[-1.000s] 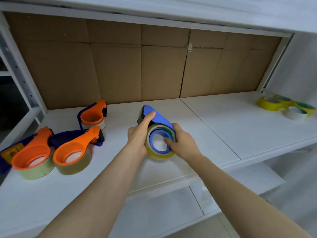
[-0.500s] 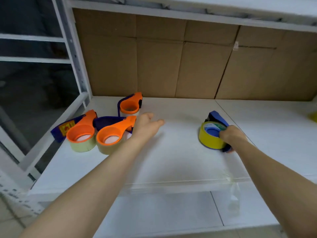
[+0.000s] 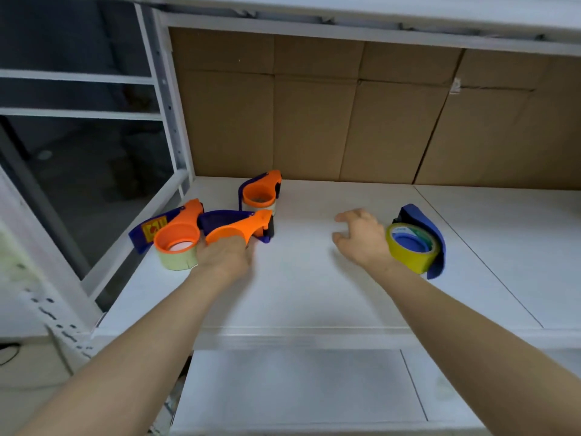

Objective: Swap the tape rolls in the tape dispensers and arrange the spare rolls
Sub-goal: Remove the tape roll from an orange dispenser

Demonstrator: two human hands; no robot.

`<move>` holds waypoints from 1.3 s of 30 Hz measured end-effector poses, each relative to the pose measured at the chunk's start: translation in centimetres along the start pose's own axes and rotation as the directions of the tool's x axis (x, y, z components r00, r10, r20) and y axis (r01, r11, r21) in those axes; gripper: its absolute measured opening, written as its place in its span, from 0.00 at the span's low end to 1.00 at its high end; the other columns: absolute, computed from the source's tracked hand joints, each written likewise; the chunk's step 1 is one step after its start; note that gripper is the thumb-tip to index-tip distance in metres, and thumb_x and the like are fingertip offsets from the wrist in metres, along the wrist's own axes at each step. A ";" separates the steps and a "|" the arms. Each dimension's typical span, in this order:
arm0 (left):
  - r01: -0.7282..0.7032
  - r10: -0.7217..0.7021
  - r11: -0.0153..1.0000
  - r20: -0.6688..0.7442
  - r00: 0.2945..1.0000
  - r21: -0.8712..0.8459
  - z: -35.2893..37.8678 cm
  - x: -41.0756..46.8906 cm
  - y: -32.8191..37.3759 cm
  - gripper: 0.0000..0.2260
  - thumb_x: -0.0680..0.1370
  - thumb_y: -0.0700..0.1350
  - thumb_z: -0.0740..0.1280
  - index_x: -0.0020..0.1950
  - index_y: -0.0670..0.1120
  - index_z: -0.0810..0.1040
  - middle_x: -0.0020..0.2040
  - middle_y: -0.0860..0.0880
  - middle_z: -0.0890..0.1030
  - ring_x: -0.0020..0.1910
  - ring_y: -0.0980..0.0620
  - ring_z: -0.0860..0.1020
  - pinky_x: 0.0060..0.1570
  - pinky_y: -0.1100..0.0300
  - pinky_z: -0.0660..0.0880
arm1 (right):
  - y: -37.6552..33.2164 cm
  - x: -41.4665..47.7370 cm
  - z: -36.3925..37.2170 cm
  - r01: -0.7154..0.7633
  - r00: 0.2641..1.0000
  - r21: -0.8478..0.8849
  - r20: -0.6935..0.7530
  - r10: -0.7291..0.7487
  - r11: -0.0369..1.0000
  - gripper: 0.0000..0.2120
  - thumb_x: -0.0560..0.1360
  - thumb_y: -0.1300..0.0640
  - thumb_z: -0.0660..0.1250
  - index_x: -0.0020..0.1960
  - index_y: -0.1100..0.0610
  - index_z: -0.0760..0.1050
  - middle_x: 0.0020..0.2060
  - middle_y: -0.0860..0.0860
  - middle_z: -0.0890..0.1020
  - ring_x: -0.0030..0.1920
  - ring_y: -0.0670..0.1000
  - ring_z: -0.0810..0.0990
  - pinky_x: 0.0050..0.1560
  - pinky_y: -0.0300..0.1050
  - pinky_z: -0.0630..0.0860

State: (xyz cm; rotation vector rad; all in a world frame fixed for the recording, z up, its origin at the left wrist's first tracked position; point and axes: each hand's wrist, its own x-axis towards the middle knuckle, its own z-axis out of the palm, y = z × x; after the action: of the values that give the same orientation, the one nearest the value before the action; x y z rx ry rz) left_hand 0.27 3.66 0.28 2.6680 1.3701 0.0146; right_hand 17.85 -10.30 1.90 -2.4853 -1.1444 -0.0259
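Four dispensers sit on the white shelf (image 3: 314, 294): three orange in a cluster at the left, namely the left dispenser (image 3: 177, 234), middle dispenser (image 3: 239, 228) and back dispenser (image 3: 261, 193), and one blue dispenser (image 3: 430, 225) well apart at the right, loaded with one yellow roll (image 3: 408, 256). The left hand (image 3: 224, 256) grasps the middle dispenser, its fingers wrapped around the roll end. The right hand (image 3: 361, 239) is just beside the yellow roll, fingers loosely curled and holding nothing.
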 end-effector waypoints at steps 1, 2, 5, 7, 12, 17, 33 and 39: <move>0.022 -0.023 0.997 -0.012 1.000 -0.070 0.0 -0.1 -0.1 0.19 0.80 0.50 0.57 0.69 0.44 0.67 0.67 0.42 0.72 0.67 0.41 0.69 0.66 0.49 0.65 | -0.2 -0.2 0.4 -0.021 1.000 0.124 0.020 0.018 0.992 0.18 0.75 0.57 0.63 0.65 0.56 0.72 0.63 0.55 0.73 0.64 0.57 0.72 0.64 0.47 0.65; 0.021 -0.027 0.986 -0.035 0.999 -0.164 -0.1 0.0 0.0 0.16 0.80 0.51 0.57 0.65 0.46 0.70 0.64 0.42 0.74 0.66 0.40 0.70 0.65 0.49 0.67 | -0.4 -0.4 0.8 -0.063 0.997 0.268 0.049 0.052 0.961 0.16 0.75 0.59 0.63 0.63 0.57 0.74 0.59 0.55 0.76 0.61 0.55 0.74 0.62 0.45 0.68; -0.041 0.004 0.698 -0.052 0.999 -0.715 -1.2 -0.2 1.1 0.04 0.76 0.43 0.67 0.42 0.45 0.76 0.45 0.42 0.80 0.51 0.40 0.80 0.50 0.51 0.77 | -0.9 -1.0 0.9 -0.203 0.978 0.633 0.171 0.121 0.747 0.11 0.75 0.62 0.64 0.57 0.59 0.77 0.47 0.53 0.79 0.46 0.51 0.78 0.45 0.37 0.74; -0.038 0.056 0.345 -0.020 0.998 -0.938 -2.4 -1.0 2.6 0.03 0.73 0.37 0.70 0.45 0.43 0.80 0.44 0.45 0.82 0.45 0.48 0.82 0.44 0.61 0.79 | -1.6 -1.5 0.5 -0.245 0.967 0.772 0.240 0.088 0.586 0.11 0.75 0.60 0.66 0.57 0.60 0.77 0.46 0.53 0.80 0.42 0.49 0.79 0.44 0.37 0.75; -0.047 0.203 0.079 -0.030 0.979 -0.996 -2.8 -1.7 5.4 0.05 0.71 0.39 0.72 0.45 0.48 0.83 0.44 0.49 0.85 0.50 0.50 0.82 0.54 0.57 0.77 | -2.1 -2.8 -0.6 -0.173 0.972 0.921 0.216 -0.089 0.349 0.15 0.68 0.56 0.73 0.54 0.54 0.77 0.48 0.50 0.83 0.51 0.49 0.81 0.54 0.44 0.77; 0.013 0.227 0.033 0.020 0.974 -0.999 -2.0 -1.9 7.5 0.06 0.69 0.40 0.74 0.46 0.45 0.83 0.47 0.44 0.85 0.52 0.45 0.81 0.57 0.51 0.76 | -1.1 -3.3 -0.5 -0.048 0.998 0.913 0.060 -0.018 0.405 0.16 0.65 0.67 0.74 0.51 0.59 0.78 0.43 0.53 0.83 0.43 0.47 0.82 0.50 0.38 0.79; 0.014 0.099 -0.043 0.010 0.995 -0.999 -1.2 -0.2 10.0 0.12 0.68 0.43 0.76 0.48 0.48 0.77 0.45 0.48 0.81 0.46 0.49 0.80 0.43 0.57 0.76 | 2.3 -3.8 -1.7 -0.061 0.997 0.855 0.028 0.071 0.516 0.15 0.73 0.69 0.67 0.59 0.63 0.77 0.46 0.53 0.82 0.36 0.36 0.81 0.44 0.26 0.76; 0.002 0.052 -0.080 -0.002 0.999 -0.997 -2.0 0.7 9.6 0.06 0.73 0.47 0.71 0.46 0.49 0.76 0.42 0.49 0.80 0.43 0.49 0.80 0.44 0.57 0.77 | 3.9 -3.5 -2.1 -0.091 0.995 0.687 0.037 0.090 0.721 0.18 0.76 0.66 0.64 0.65 0.59 0.73 0.52 0.51 0.81 0.52 0.49 0.79 0.58 0.38 0.73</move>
State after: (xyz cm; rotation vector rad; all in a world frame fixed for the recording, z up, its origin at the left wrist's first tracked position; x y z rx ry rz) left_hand 8.34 -1.04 3.50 1.2387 0.6390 0.7169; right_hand 18.70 -15.83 1.85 -1.8503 -0.8168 0.3688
